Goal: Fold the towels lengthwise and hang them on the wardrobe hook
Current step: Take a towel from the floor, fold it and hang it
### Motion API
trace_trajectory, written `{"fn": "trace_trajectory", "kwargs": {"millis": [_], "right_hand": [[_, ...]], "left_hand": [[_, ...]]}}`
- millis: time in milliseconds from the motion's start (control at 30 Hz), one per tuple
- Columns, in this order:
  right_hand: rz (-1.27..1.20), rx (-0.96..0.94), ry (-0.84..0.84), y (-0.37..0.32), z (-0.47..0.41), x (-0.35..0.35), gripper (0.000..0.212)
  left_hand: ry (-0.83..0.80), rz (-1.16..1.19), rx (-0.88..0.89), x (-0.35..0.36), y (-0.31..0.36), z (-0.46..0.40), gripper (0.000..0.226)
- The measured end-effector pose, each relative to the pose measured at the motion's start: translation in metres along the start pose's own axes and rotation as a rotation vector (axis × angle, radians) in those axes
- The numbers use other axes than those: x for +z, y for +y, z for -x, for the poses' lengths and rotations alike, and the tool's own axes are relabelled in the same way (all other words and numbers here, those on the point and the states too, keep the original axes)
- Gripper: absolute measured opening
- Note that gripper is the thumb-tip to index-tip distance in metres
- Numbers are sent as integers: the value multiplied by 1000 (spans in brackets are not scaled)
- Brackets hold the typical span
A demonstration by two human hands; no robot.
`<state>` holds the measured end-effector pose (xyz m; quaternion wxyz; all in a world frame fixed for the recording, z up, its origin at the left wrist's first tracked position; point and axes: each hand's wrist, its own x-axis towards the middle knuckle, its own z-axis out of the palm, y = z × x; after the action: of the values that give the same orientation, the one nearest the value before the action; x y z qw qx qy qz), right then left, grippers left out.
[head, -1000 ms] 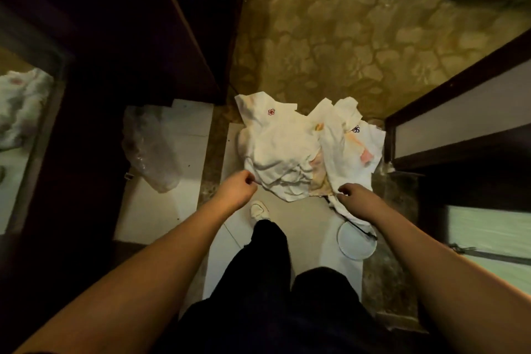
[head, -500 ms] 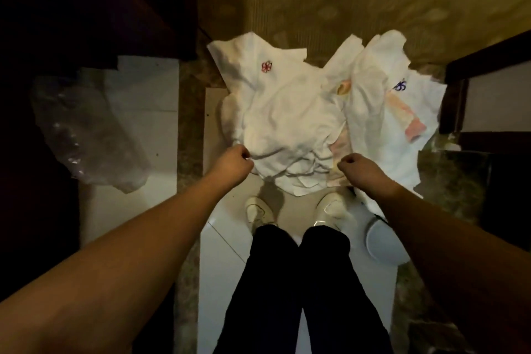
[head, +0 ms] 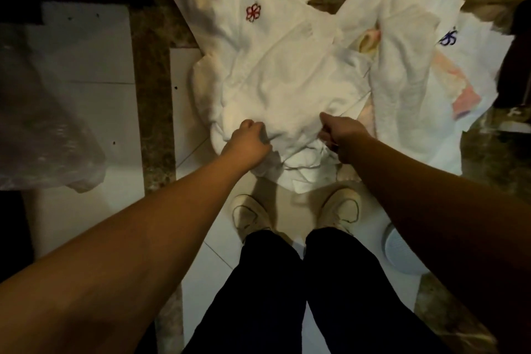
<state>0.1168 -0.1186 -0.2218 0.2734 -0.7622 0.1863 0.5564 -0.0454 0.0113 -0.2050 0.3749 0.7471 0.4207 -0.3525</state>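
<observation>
Towels of thin white cloth lie in a rumpled heap on the floor (head: 290, 89), just ahead of the person's pale sneakers (head: 250, 217). The top one, a white towel with a small red flower stitched near its far corner (head: 254, 12), sprawls across the middle of the pile; beside it to the right lies another white towel marked with a blue embroidered motif (head: 448, 37), with bits of pink and yellow cloth showing from underneath.

Both hands are down on the near edge of the red-flower towel. The left hand (head: 249, 142) has its fingers curled into the fabric, gripping a bunch of it; the right hand (head: 340, 133) is likewise clenched on a fold of the same edge, a little way apart from the left.

To my eye this cloth will be light and entirely limp, with no stiffness to hold a shape, so it should sag wherever it isn't supported. It looks dry and not slippery, and nothing about it seems fragile. The trouble is likelier to be tangling: the layers overlap, and a bunched grip may drag a neighbour up with it. Taking hold at two corners of one short edge, rather than mid-fabric, would probably let the towel hang straight for a lengthwise fold.

A crinkled clear plastic bag (head: 43, 112) sits on the white tiles to the left.
</observation>
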Motion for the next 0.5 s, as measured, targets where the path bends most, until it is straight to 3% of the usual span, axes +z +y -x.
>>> {"fn": "trace_trajectory", "kwargs": {"millis": [100, 167, 267, 367, 500], "right_hand": [[-211, 100, 125, 0, -6, 0, 30], [-237, 99, 89, -4, -4, -2, 23], [-51, -16, 1, -14, 2, -3, 13], [150, -183, 94, -14, 21, -2, 26], [96, -262, -49, 0, 69, -5, 13]], "left_hand": [[-13, 49, 31, 5, 3, -1, 45], [-5, 93, 48, 5, 6, 0, 45], [0, 147, 50, -1, 10, 4, 48], [-9, 197, 71, -4, 13, 19, 54], [-9, 259, 183, -6, 27, 59, 63]]}}
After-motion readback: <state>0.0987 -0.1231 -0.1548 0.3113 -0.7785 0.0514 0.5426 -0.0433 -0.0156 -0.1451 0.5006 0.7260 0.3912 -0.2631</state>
